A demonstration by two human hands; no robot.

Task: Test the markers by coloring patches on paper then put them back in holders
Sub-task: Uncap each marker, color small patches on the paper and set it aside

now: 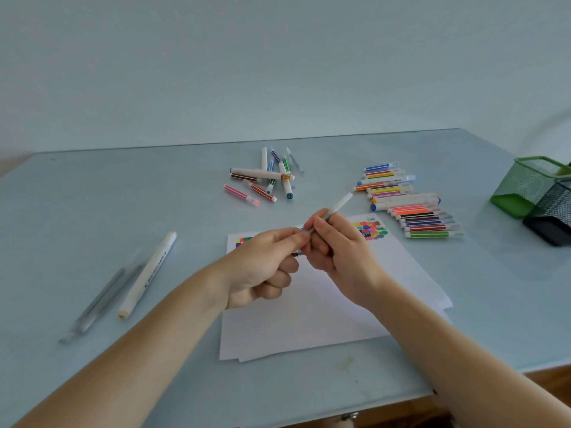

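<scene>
Forearms: both of mine reach in from the bottom edge and meet above the paper (309, 310).
Left hand (262, 270): fingers curled, thumb and forefinger pinching what looks like a small cap at the marker's near end; blur hides it, so I can't be sure.
Right hand (336, 251): fingers wrapped round the grey marker (335, 208), whose pale far end points up and away toward the sorted row.
Step, as I judge it: uncapping or recapping, mid-air over the sheet.
Paper: white sheets on the table (92, 196), color patches (370, 229) at the far right corner, more at the far left corner, partly behind my left hand.
Sorted row (408, 203): markers lined up just right of the paper.
Loose pile (265, 177): crossed markers beyond the paper.
Holders: green mesh holder (525, 186) and black mesh holder (553, 217) touching, at the far right.
Risks: a hard tug could swing the bare tip across my fingers or the sheet; a dropped cap could roll off the smooth table.
</scene>
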